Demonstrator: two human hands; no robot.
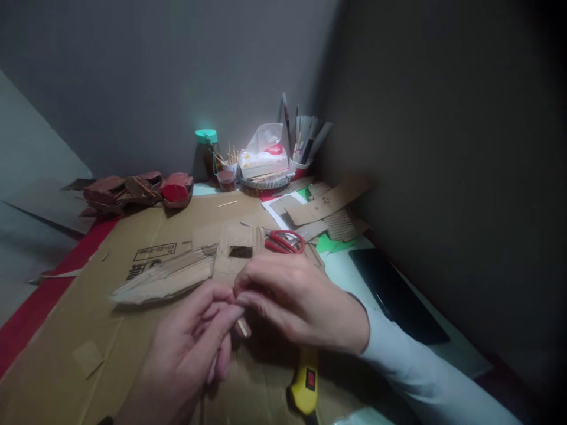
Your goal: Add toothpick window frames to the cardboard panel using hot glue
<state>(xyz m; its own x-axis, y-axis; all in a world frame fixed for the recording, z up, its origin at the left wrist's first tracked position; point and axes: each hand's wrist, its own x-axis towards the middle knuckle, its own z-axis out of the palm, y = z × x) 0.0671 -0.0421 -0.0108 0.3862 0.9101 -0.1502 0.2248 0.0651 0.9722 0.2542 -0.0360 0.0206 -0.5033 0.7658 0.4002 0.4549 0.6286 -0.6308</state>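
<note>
My left hand (190, 348) and my right hand (296, 301) meet fingertip to fingertip over a flat cardboard sheet (133, 330). Between the fingers is a thin wooden stick (242, 328), its lower end poking out below. The right hand also touches a small cardboard piece (234, 251) with a rectangular hole cut in it. A torn cardboard strip (163, 280) lies just left of that piece. Red-handled scissors (283, 241) lie right behind my right hand. A yellow glue gun or cutter (305, 383) lies under my right wrist.
Cardboard offcuts (323, 206) are piled at the right. At the back stand a tissue pack (263, 159), a cup of brushes and pens (301, 147), a green-capped bottle (206, 153) and a cup of sticks (228, 168). Red painted cardboard shapes (137, 190) sit back left; a dark tablet (394, 295) lies right.
</note>
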